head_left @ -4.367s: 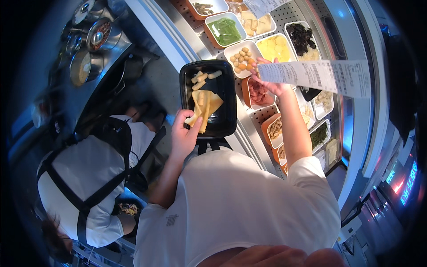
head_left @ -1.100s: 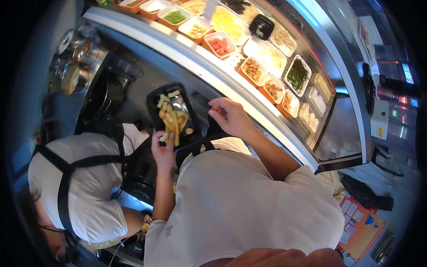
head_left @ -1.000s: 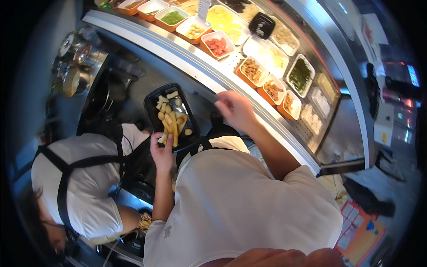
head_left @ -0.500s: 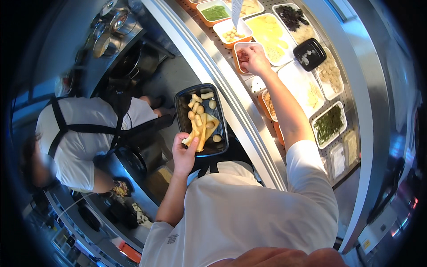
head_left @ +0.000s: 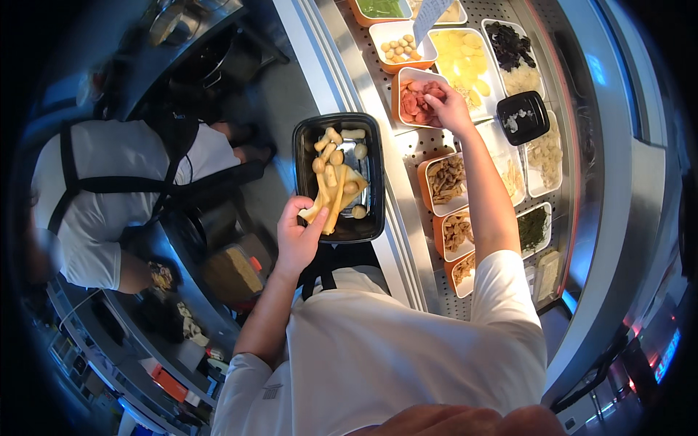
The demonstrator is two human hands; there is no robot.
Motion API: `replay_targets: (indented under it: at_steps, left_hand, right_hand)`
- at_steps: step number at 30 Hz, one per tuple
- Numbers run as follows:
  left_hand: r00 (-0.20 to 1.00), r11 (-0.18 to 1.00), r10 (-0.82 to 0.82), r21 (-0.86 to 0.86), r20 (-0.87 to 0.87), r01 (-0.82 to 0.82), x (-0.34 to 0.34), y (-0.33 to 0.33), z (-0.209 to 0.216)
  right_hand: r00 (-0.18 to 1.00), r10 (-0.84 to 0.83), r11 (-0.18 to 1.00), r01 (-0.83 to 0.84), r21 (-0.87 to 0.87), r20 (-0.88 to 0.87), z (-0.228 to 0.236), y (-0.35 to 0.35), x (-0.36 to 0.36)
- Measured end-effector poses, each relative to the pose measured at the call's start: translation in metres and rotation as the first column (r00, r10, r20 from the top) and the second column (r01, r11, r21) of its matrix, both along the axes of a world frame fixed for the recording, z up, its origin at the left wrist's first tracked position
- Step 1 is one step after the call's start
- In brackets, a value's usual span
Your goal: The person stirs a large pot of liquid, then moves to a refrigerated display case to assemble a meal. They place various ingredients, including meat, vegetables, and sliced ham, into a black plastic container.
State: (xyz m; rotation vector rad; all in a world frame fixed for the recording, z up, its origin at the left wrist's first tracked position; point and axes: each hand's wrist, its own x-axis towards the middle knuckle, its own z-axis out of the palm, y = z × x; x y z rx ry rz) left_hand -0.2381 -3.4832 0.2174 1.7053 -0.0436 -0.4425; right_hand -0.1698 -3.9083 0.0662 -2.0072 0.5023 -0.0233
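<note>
Left hand: the left hand [head_left: 297,236] grips the near edge of the black tray [head_left: 305,156], thumb on the rim and fingers curled beneath; it holds the tray up in front of the body
Black tray: rectangular, level, just left of the steel worktop [head_left: 396,189]; it carries pale yellow strips and round beige balls [head_left: 336,182]
Right hand: the right hand [head_left: 447,109] reaches into the white tub of pink and red pieces [head_left: 408,102], fingers bent down onto the food; whether they have closed on a piece I cannot tell
Worktop: perforated steel, set with orange and white tubs; a tub of pale round balls [head_left: 398,49] lies beyond the pink one; a tub of brown pieces [head_left: 445,178] lies nearer
Small black dish: [head_left: 523,116] rests just right of the right hand
Co-worker: a person in a white shirt and dark apron straps [head_left: 109,185] stands at the left, well apart from the tray
</note>
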Motion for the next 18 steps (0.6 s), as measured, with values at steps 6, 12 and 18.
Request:
replay_targets:
  at_steps: [6,12,18]
  left_hand:
    - [0.991,0.996,-0.085,0.023,0.108,0.083,0.017,-0.011,-0.003]
    - [0.984,0.991,-0.134,0.045,0.121,0.129,0.022,-0.004,-0.008]
    - [0.982,0.99,-0.133,0.062,0.137,0.126,0.02,-0.001,-0.015]
  right_hand:
    - [0.974,-0.146,0.756,0.221,0.616,-0.17,0.008,-0.004,-0.002]
    - [0.966,-0.14,0.636,0.254,0.729,-0.215,0.014,-0.013,0.002]
    - [0.973,-0.216,0.907,0.232,0.351,-0.083,0.015,0.005,0.01]
